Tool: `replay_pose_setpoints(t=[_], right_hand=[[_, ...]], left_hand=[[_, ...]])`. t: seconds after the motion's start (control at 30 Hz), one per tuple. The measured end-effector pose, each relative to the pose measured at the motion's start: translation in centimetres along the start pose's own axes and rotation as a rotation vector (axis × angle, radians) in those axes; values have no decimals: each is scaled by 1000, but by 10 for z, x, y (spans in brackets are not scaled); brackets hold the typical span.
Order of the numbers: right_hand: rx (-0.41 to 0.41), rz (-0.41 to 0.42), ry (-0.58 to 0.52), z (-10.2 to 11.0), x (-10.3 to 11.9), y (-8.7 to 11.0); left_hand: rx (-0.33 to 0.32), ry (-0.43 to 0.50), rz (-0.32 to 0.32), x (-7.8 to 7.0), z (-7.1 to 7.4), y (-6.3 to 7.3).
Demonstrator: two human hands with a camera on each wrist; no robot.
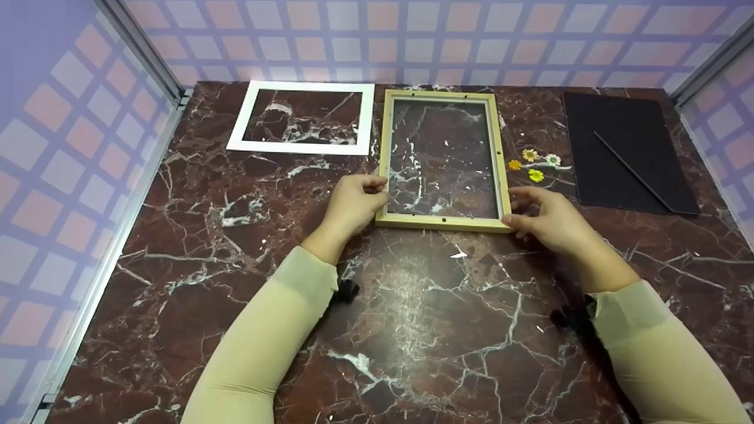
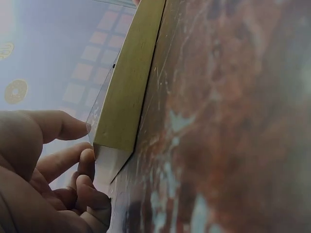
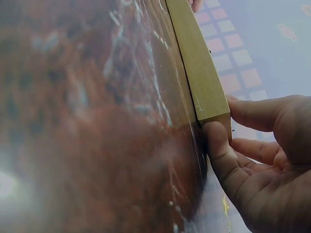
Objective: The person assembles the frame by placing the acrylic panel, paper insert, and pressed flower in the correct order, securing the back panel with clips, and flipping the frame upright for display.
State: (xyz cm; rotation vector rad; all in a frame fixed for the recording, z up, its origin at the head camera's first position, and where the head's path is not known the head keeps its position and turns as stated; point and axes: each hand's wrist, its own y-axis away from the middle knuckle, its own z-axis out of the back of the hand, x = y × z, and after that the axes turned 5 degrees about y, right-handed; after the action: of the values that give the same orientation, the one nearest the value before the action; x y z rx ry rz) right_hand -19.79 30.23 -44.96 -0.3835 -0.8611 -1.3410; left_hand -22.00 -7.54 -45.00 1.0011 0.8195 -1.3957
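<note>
A gold-coloured picture frame (image 1: pixel 445 221) lies on the dark marbled table, with small dark tabs along its inner edge. In the left wrist view, the edge of a clear sheet (image 2: pixel 92 120) stands slightly above the frame's side. My left hand (image 1: pixel 356 200) is at the frame's lower left, pinching that sheet's edge between thumb and fingertip. At the lower right corner, my right hand (image 1: pixel 545 219) grips the frame, thumb on top and fingers against the outer side. The right wrist view shows a fingertip (image 3: pixel 216 133) low against the corner, close to the table.
A white mat board (image 1: pixel 241 126) lies at the back left. Right of the frame are several small dried flowers (image 1: pixel 535 175), yellow, orange and white. Farther right lies a black backing board (image 1: pixel 609 182) with a narrow slanting strip (image 1: pixel 633 172). Patterned walls border the table's back and sides.
</note>
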Motion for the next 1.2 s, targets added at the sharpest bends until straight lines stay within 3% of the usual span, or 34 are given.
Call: replay_pose_setpoints(t=[0.17, 0.37, 0.43, 0.6, 0.63, 0.87, 1.0, 1.2], right_hand=[[4, -2, 6, 0, -1, -1], [9, -11, 11, 0, -2, -2], [9, -12, 14, 0, -2, -2], [5, -12, 15, 0, -1, -2], [5, -12, 15, 0, -1, -2], [-3, 0, 22, 0, 0, 0], [-9, 8, 42, 1, 0, 0], [-10, -1, 62, 3, -1, 1]], left_hand=[[5, -80, -18, 3, 1, -1], [10, -64, -16, 5, 2, -4], [1, -54, -15, 17, 0, -14], [4, -50, -2, 19, 0, -17], [9, -54, 3, 11, 2, -11], [3, -41, 2, 14, 5, -13], [20, -42, 41, 4, 7, -6], [54, -45, 87, 1, 10, -6]])
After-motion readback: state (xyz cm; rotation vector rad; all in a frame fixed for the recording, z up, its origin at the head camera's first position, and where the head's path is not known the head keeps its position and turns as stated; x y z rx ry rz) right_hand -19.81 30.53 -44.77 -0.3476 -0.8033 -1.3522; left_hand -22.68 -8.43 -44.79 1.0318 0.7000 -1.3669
